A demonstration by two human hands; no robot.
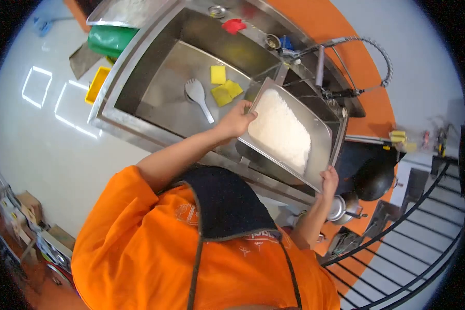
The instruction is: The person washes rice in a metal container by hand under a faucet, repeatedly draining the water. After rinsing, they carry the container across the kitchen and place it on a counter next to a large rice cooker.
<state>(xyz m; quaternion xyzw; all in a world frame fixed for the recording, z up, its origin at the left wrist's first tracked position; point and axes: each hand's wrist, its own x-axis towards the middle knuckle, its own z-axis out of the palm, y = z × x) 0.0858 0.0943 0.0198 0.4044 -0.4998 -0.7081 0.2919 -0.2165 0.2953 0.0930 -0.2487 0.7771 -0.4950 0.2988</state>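
Observation:
A rectangular steel pan (323, 142) is tilted over the right basin of the sink, with a bank of what looks like white rice (280, 132) inside and cloudy liquid along its right side. My left hand (237, 121) grips the pan's left end, thumb over the rim. At the opposite end, near the lower right corner, my right hand (329, 182) is closed on the rim. In the left basin, close to my left hand, lie a pale spatula-like tool (197, 97) with a toothed end and several yellow sponges (218, 75).
A spray faucet (341, 94) with a coiled hose arches behind the sink (139, 132). A red cloth (233, 26) sits on the back ledge. To the right are a dark wok (373, 178), a metal pot (341, 209) and a black railing (413, 243). A green container (111, 40) stands at left.

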